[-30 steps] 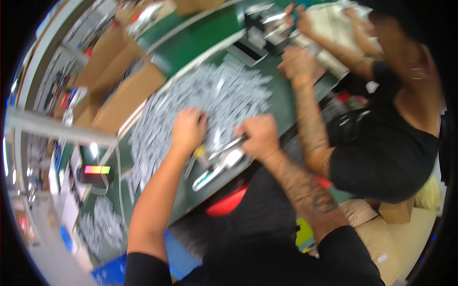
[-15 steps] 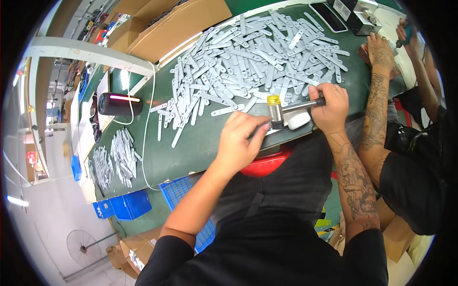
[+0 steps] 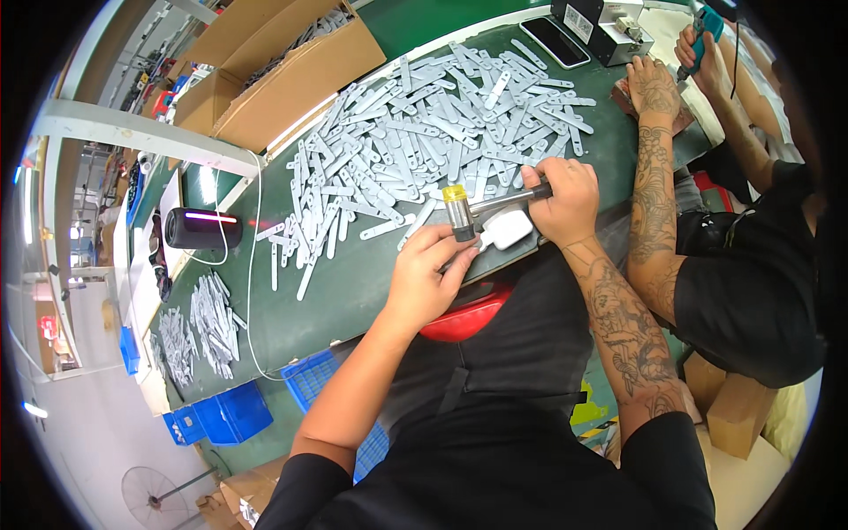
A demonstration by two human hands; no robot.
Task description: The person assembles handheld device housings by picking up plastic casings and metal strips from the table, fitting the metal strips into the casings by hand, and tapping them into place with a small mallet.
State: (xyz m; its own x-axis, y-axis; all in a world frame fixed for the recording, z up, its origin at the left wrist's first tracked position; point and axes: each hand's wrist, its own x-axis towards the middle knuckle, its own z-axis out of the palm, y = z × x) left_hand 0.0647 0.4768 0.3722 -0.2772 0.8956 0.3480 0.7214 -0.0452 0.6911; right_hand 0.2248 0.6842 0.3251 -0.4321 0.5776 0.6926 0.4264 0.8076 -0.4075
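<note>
My right hand (image 3: 565, 199) is closed round the dark handle of a mallet (image 3: 459, 216), whose metal head has a yellow face on top and a black face below. The head stands low over the bench edge, just beside my left fingertips. My left hand (image 3: 426, 274) pinches a small pale grey strip (image 3: 482, 242), largely hidden by the fingers and mallet. That strip reaches to a white rounded block (image 3: 508, 229) at the bench's near edge. Beyond both hands spreads a big heap of flat grey strips with holes (image 3: 433, 132).
Smaller strip piles (image 3: 215, 327) lie at the bench's left, near a black cylindrical speaker (image 3: 203, 229) and white cable. A phone (image 3: 555, 42) and black box (image 3: 609, 31) stand at the far right. A co-worker's hand (image 3: 654, 88) rests beside; their other hand grips a teal power tool (image 3: 702, 40).
The whole view has shifted, moving the bench leftward in the picture. My left fingers are closer to the white block and the mallet head. The mallet stays in my right hand.
</note>
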